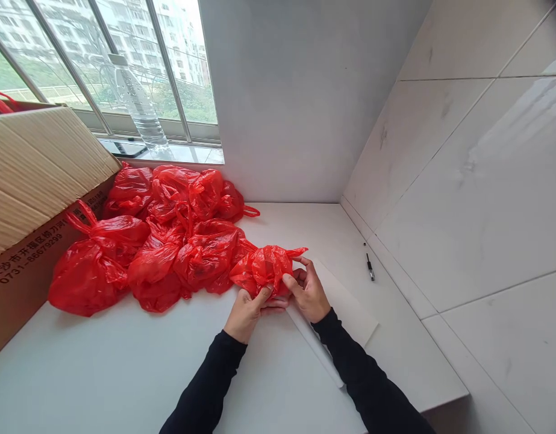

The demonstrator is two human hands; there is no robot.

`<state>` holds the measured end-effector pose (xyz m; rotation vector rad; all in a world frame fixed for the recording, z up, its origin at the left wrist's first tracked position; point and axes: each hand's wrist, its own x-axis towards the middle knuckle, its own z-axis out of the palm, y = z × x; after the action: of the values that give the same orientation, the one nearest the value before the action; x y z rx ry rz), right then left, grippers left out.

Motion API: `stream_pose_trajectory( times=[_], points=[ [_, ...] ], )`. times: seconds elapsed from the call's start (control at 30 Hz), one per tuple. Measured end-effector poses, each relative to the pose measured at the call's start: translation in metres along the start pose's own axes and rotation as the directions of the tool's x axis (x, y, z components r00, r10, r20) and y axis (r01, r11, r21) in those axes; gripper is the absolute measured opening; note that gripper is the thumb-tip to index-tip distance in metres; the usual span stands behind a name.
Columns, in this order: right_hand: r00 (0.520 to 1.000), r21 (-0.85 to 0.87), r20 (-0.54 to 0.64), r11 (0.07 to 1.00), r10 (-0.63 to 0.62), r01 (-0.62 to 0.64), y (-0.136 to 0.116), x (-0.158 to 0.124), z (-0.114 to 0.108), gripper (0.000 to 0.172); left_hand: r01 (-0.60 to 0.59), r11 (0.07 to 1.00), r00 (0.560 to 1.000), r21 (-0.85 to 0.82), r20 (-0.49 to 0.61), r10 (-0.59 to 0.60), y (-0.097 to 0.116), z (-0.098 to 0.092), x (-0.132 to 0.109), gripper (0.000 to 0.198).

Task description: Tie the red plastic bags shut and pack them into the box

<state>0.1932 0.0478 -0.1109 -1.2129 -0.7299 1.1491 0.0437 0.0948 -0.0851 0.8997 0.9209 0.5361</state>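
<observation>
A small red plastic bag (265, 265), crumpled and bulging, is between my two hands above the white table (146, 367). My left hand (248, 313) grips its lower near edge, thumb on top and fingers underneath. On the bag's right side, my right hand (307, 289) pinches the plastic with its thumb and bent fingers, close to a twisted end that points right. What the bag contains is hidden. Just left of it, touching or nearly so, lies another filled red bag (209, 253). A sheet of white paper (350, 307) with a rolled edge lies under my right forearm.
Several more filled red bags (94, 265) are heaped at the left and back, against a cardboard box (47, 175). A clear water bottle (140, 108) stands on the window sill. A black pen (370, 267) lies near the tiled wall (476, 181) at right.
</observation>
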Motion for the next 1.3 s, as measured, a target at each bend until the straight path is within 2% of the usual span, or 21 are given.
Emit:
stream_pose_trajectory(
  times=[0.07, 0.1, 0.23, 0.33, 0.4, 0.43, 0.5, 0.53, 0.6, 0.73, 0.8, 0.93, 1.0, 1.07, 1.1, 1.17, 1.23, 1.3],
  points=[
    [1.0, 0.037, -0.028, 0.999, 0.013, -0.012, -0.001, 0.0, 0.0, 0.063, 0.043, 0.997, 0.999, 0.061, 0.017, -0.044, 0.002, 0.002, -0.002, 0.043],
    [0.999, 0.042, -0.032, 0.999, 0.005, -0.004, -0.002, 0.0, -0.001, 0.064, 0.068, 0.993, 0.997, 0.098, 0.032, -0.072, 0.003, 0.004, -0.004, 0.044],
    [0.994, -0.081, -0.034, 0.992, -0.102, 0.099, -0.005, 0.003, -0.004, 0.033, 0.156, 0.955, 0.98, 0.252, 0.077, -0.181, 0.01, 0.006, -0.019, 0.055],
    [0.988, -0.121, -0.044, 0.983, -0.146, 0.14, -0.009, 0.002, -0.005, 0.028, 0.168, 0.899, 0.98, 0.404, 0.029, -0.196, 0.016, -0.006, -0.039, 0.052],
    [0.986, -0.074, -0.024, 0.984, -0.163, 0.16, -0.014, -0.002, -0.005, 0.026, 0.144, 0.877, 0.988, 0.459, -0.117, -0.101, 0.021, -0.02, -0.052, 0.051],
    [0.985, -0.044, -0.004, 0.984, -0.175, 0.175, -0.018, -0.004, -0.004, 0.025, 0.12, 0.871, 0.977, 0.477, -0.214, -0.018, 0.024, -0.027, -0.056, 0.052],
    [0.978, 0.011, 0.049, 0.979, -0.204, 0.204, -0.025, -0.01, -0.002, 0.024, 0.068, 0.842, 0.917, 0.536, -0.366, 0.159, 0.03, -0.035, -0.059, 0.057],
    [0.973, 0.033, 0.077, 0.976, -0.217, 0.215, -0.028, -0.014, -0.001, 0.024, 0.047, 0.815, 0.887, 0.578, -0.399, 0.231, 0.033, -0.036, -0.058, 0.06],
    [0.965, 0.077, 0.129, 0.972, -0.23, 0.222, -0.033, -0.02, 0.001, 0.026, 0.009, 0.783, 0.871, 0.622, -0.39, 0.3, 0.038, -0.032, -0.052, 0.06],
    [0.949, 0.147, 0.24, 0.974, -0.206, 0.174, -0.036, -0.027, 0.005, 0.028, -0.066, 0.825, 0.886, 0.561, -0.348, 0.307, 0.044, -0.014, -0.034, 0.058],
    [0.947, 0.139, 0.244, 0.974, -0.21, 0.18, -0.035, -0.027, 0.005, 0.026, -0.092, 0.829, 0.873, 0.551, -0.356, 0.333, 0.045, -0.008, -0.033, 0.058],
    [0.945, 0.063, 0.131, 0.954, -0.299, 0.293, -0.034, -0.026, 0.004, 0.026, -0.155, 0.789, 0.797, 0.595, -0.396, 0.455, 0.05, -0.004, -0.056, 0.052],
    [0.941, 0.036, 0.131, 0.95, -0.313, 0.311, -0.034, -0.027, 0.005, 0.028, -0.156, 0.762, 0.78, 0.628, -0.394, 0.485, 0.052, -0.003, -0.076, 0.047],
    [0.945, 0.024, 0.155, 0.957, -0.289, 0.289, -0.033, -0.029, 0.007, 0.03, -0.105, 0.745, 0.767, 0.658, -0.423, 0.482, 0.05, -0.005, -0.094, 0.044],
    [0.95, 0.015, 0.156, 0.962, -0.272, 0.273, -0.032, -0.029, 0.009, 0.03, -0.059, 0.736, 0.743, 0.674, -0.463, 0.483, 0.048, -0.007, -0.102, 0.044],
    [0.96, -0.013, 0.132, 0.968, -0.248, 0.252, -0.027, -0.029, 0.014, 0.03, 0.03, 0.73, 0.654, 0.683, -0.565, 0.502, 0.044, -0.015, -0.113, 0.048],
    [0.969, -0.023, 0.108, 0.974, -0.222, 0.226, -0.022, -0.028, 0.018, 0.03, 0.049, 0.756, 0.582, 0.652, -0.634, 0.509, 0.042, -0.026, -0.12, 0.047],
    [0.974, -0.008, 0.164, 0.987, -0.158, 0.162, -0.018, -0.026, 0.019, 0.033, 0.005, 0.801, 0.578, 0.599, -0.655, 0.487, 0.042, -0.037, -0.123, 0.042]
  ],
)
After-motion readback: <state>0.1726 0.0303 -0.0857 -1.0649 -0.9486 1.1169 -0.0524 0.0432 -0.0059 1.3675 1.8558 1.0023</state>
